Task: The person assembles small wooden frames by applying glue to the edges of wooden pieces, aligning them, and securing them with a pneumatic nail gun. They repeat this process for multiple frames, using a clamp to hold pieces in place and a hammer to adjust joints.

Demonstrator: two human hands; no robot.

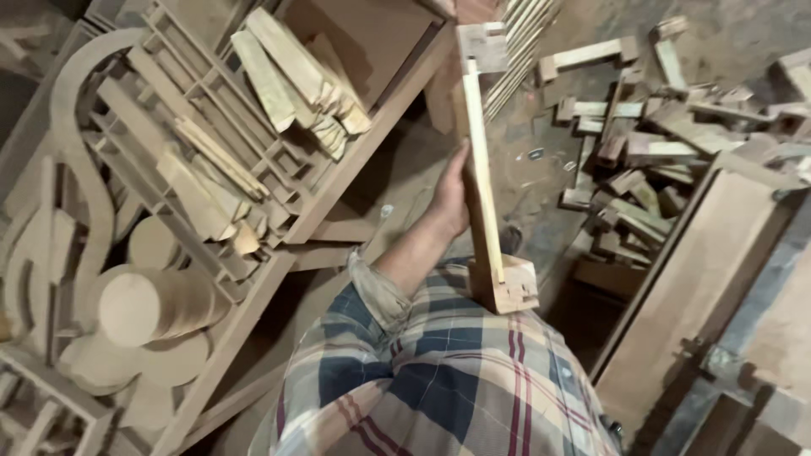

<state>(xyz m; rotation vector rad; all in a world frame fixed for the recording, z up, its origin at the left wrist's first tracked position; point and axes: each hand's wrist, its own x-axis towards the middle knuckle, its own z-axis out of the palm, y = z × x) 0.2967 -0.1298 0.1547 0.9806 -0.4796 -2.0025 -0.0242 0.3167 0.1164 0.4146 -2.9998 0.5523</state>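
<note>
A long wooden rail (481, 169) with notched end blocks was held upright by the left hand (452, 198), grip closed around its middle, lower block braced against the plaid shirt (439, 380) for steadiness; the right hand was unseen.

- The wooden frame piece (480, 169) is a long pale slat with 1 notched block joined at each end.
- It stands nearly upright, its lower block resting against the person's plaid shirt (439, 380), its upper block well above.
- The left hand (452, 198) grips the slat at mid-length, just above the shirt.
</note>
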